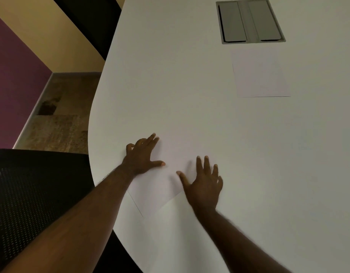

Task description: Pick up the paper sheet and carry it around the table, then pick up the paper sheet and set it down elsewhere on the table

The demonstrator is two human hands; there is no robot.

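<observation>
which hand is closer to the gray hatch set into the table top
Right. The right hand lies flat on the near sheet of paper, below the gray hatch; the left hand presses that sheet farther left, near the table edge.

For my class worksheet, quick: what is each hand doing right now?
Left hand: open, fingers spread, pressing the sheet of paper.
Right hand: open, resting flat on the same sheet.

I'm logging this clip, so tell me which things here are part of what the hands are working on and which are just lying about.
In use:
left hand, flat on the near sheet
right hand, flat on the near sheet
near sheet of paper

Lying about:
second sheet of paper
grey cable hatch
white table
black mesh chair
</observation>
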